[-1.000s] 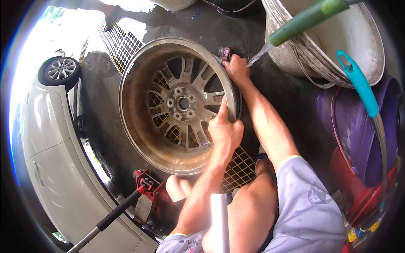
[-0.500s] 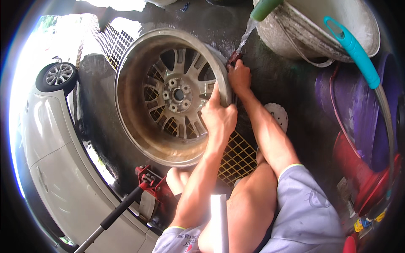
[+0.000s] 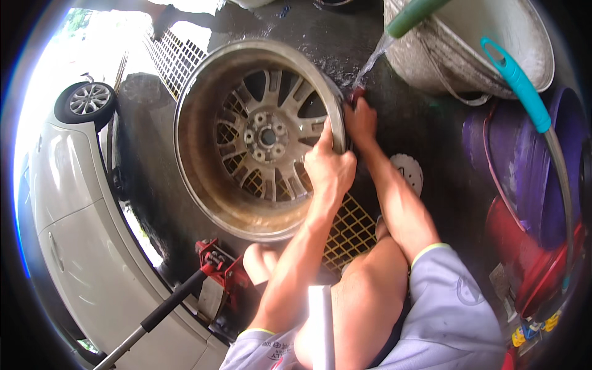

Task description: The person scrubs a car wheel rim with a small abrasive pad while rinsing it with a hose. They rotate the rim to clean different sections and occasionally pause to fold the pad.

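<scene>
A bare alloy wheel rim (image 3: 198, 161), wet and brownish inside its barrel, stands tilted in front of me with its hollow back facing me. My left hand (image 3: 330, 165) is closed on its right edge, with the index finger laid along the lip. Beyond that edge, my right hand (image 3: 362, 125) is closed around a small dark-red thing (image 3: 357, 94) at the rim's outer side; its kind is too hidden to tell. Water (image 3: 372, 60) runs from a green hose (image 3: 414, 18) down onto the spot by the right hand.
A large off-white bucket (image 3: 419, 68) stands far right, beside a purple tub (image 3: 517, 166) and a turquoise-handled tool (image 3: 521, 86). Yellow grating (image 3: 348, 231) lies under the rim. At left are a red floor jack (image 3: 216, 262) and a light-coloured car (image 3: 80, 203).
The whole view has shifted slightly. My right hand has moved a little down along the rim's outer side, while the left keeps its hold on the edge. Water still pours.
</scene>
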A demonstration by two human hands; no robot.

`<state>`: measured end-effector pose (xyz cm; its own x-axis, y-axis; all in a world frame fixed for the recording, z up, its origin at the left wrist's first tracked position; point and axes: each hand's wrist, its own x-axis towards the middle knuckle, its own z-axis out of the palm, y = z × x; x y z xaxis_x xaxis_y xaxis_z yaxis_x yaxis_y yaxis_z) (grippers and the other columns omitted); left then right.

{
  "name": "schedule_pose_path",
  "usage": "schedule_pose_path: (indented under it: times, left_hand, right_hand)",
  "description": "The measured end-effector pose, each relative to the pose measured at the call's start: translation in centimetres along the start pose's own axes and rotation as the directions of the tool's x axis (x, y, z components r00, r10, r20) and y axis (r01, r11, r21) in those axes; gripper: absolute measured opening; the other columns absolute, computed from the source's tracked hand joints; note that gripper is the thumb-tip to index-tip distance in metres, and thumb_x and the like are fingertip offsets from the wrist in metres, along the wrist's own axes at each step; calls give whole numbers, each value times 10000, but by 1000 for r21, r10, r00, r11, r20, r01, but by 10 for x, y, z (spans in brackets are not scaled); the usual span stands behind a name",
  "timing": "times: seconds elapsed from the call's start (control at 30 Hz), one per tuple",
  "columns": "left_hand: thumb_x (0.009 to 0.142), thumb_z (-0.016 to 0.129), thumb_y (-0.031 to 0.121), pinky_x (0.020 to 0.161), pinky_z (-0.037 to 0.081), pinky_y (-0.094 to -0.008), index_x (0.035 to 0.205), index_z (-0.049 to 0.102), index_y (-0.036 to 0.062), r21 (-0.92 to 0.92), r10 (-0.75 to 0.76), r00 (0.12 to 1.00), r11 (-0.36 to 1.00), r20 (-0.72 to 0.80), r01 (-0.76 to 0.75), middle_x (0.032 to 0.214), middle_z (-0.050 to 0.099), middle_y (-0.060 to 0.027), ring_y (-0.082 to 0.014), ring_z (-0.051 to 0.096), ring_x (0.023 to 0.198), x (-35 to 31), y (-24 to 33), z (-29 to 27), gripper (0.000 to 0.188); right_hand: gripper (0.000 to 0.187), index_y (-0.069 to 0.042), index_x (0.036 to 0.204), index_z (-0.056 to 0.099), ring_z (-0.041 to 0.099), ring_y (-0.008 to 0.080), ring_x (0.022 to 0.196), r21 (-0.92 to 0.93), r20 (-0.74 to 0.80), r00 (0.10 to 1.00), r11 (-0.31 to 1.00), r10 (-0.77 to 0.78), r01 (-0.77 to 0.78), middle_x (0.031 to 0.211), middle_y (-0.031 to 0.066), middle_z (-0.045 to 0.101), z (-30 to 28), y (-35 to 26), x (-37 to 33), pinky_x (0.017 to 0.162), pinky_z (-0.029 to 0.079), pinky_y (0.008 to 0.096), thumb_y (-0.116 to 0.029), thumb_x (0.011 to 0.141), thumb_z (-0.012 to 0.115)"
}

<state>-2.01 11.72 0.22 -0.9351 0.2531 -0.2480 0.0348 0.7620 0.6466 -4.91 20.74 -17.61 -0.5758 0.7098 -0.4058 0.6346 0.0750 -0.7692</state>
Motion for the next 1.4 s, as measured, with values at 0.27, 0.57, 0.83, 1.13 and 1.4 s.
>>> schedule_pose_path:
  times: [0.27,0.57,0.83,1.13,1.4]
  left_hand:
    - [704,590,45,820,555,-474,1430,569,151,18,3,1000,1000,21,-3,865,707,-280,-452,704,862,0,-11,12,734]
    - [753,596,68,845,555,-448,1410,590,147,15,-27,1000,1000,3,27,919,716,-272,-412,719,905,-4,-4,8,661]
    - [815,620,78,833,566,-394,1398,605,113,3,-29,999,1000,31,29,957,732,-256,-350,745,914,3,2,3,584]
    - [707,568,48,830,546,-494,1439,561,130,-24,11,1000,1000,15,-11,858,689,-314,-476,692,858,0,-2,7,737]
    - [722,573,37,818,557,-478,1435,564,150,-16,-10,1000,1000,-2,10,891,715,-272,-433,712,871,2,-3,-1,722]
  right_hand:
    - [326,-81,1110,651,683,481,951,-83,18,999,995,-50,52,969,270,712,-1,-13,24,849,537,565,-350,927,650]
    - [314,-90,1110,650,673,494,943,-144,25,997,986,-78,81,957,282,705,-5,-24,29,835,526,582,-344,926,639]
    - [309,-55,1027,639,678,486,895,-148,-14,982,972,-186,182,884,284,698,-2,-19,42,786,530,582,-335,904,681]
    - [333,-53,1020,652,657,506,929,-74,48,969,967,-242,245,906,298,684,-13,-7,43,792,531,572,-349,877,704]
    - [313,-45,1062,678,677,476,944,-53,45,973,972,-225,228,967,267,709,-3,0,17,835,539,552,-321,913,688]
